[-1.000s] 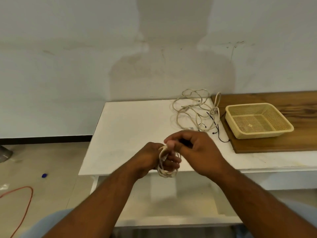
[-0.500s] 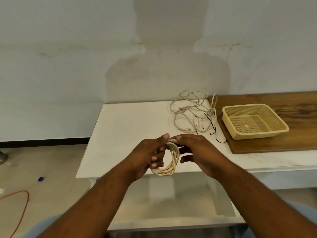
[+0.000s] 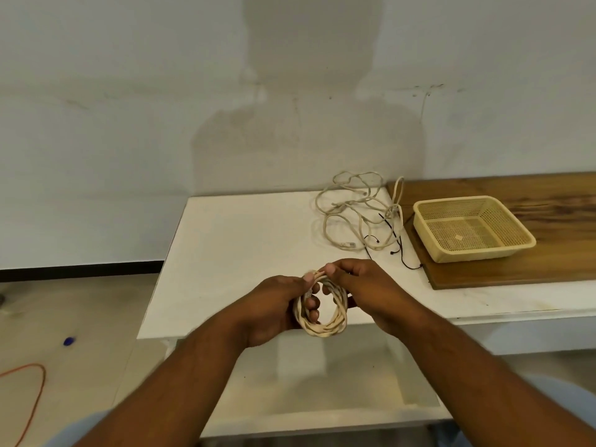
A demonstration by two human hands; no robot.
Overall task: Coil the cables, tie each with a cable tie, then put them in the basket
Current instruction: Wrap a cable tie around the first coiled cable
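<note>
A cream cable coiled into a small ring (image 3: 325, 327) hangs between both hands above the front edge of the white table (image 3: 232, 240). My left hand (image 3: 277, 304) grips the ring's left side, fingers through the loop. My right hand (image 3: 367, 285) pinches the top and right side of the same coil. A loose tangle of cream cable (image 3: 354, 211) lies at the table's back right. Thin black cable ties (image 3: 393, 240) lie beside that tangle. The yellow mesh basket (image 3: 422, 221) stands on the wooden board to the right, with only a small tag inside.
The wooden board (image 3: 548, 266) covers the table's right part, against the wall. An orange cord (image 3: 35, 391) and a small blue object (image 3: 68, 341) lie on the floor at left. A lower white shelf (image 3: 322, 401) sits under the tabletop.
The coil has been turned from edge-on to a flat open ring facing me, and my right hand has shifted from covering it to holding its top and right side.
</note>
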